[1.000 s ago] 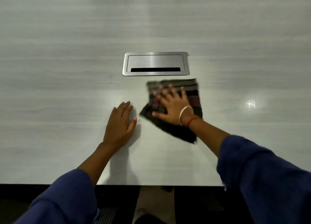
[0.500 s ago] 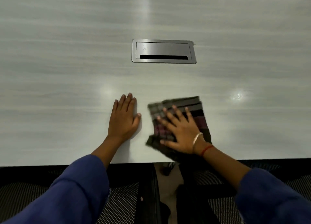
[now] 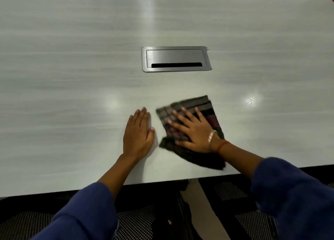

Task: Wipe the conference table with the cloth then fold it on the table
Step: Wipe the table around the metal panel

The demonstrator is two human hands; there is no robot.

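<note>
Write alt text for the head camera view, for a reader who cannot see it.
A person's right hand presses flat on a dark striped cloth close to the near edge of a pale conference table; the left hand rests flat beside it, not touching the cloth. A metal cable hatch sits farther back.

No words, numbers or signs can be read anywhere here, not on the pale bench (image 3: 72, 77), not on the metal lid (image 3: 176, 56) set into it, and not on the striped cloth (image 3: 204, 105).
</note>
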